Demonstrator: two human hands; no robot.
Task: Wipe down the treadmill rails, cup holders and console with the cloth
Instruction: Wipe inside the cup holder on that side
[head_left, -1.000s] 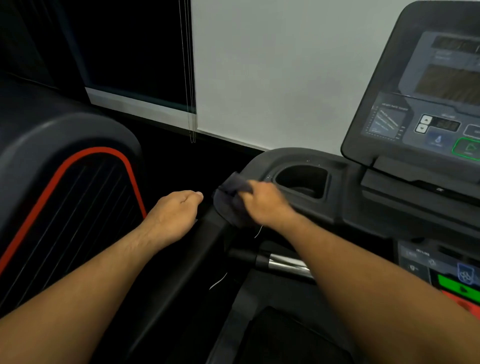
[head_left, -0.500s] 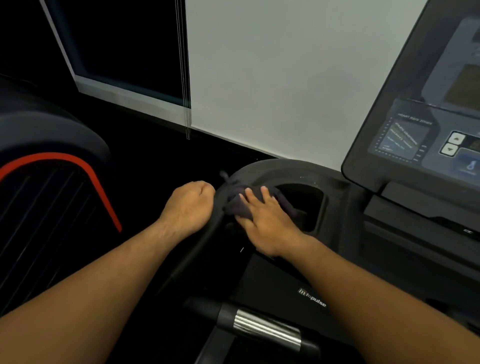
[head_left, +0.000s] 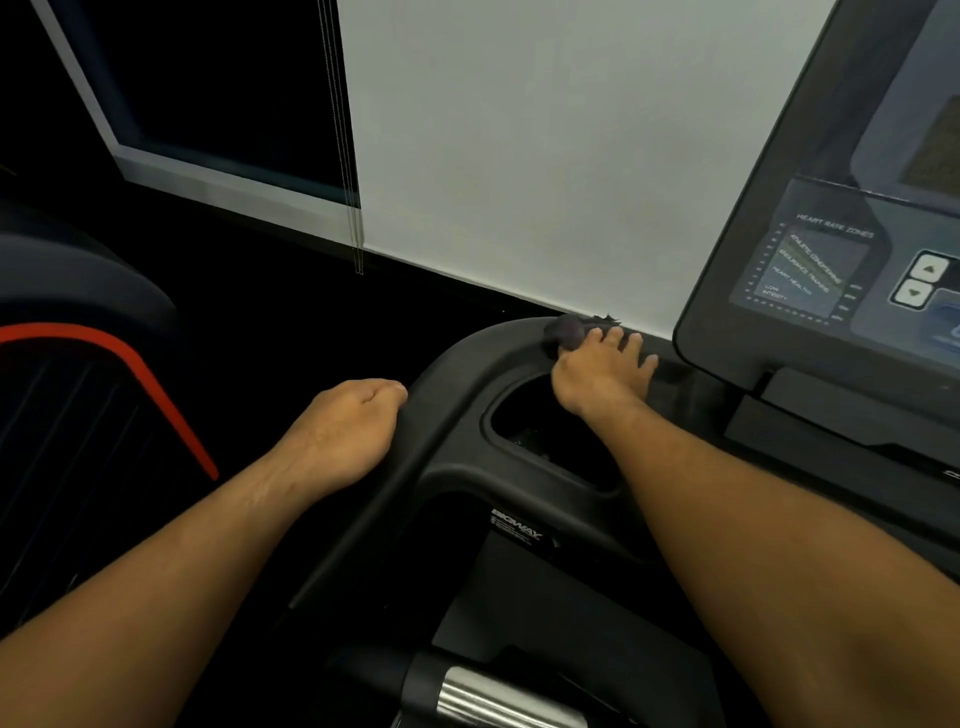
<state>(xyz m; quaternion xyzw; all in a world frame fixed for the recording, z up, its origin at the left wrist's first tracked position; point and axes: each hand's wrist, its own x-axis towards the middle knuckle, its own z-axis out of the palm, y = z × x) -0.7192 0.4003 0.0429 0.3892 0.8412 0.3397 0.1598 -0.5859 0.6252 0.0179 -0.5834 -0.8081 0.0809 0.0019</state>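
Note:
My right hand (head_left: 597, 374) lies flat with fingers spread on a dark cloth (head_left: 566, 332), pressing it onto the treadmill's top rim just beyond the left cup holder (head_left: 545, 431). Only a bunched end of the cloth shows past my fingertips. My left hand (head_left: 343, 431) sits at the outer edge of the black left rail (head_left: 415, 493), fingers curled round that edge. The console (head_left: 810, 270) with its heart-rate chart and arrow keys rises at the right, close to my right hand.
A neighbouring machine with a red-trimmed black shroud (head_left: 156, 384) stands at the left. A dark window (head_left: 208, 78) with hanging blind cords (head_left: 353, 208) and a white wall lie behind. A silver grip bar (head_left: 498, 701) crosses at the bottom.
My right hand has slid the cloth from the near left corner of the cup holder up to the far rim by the console. My left hand stays at the rail.

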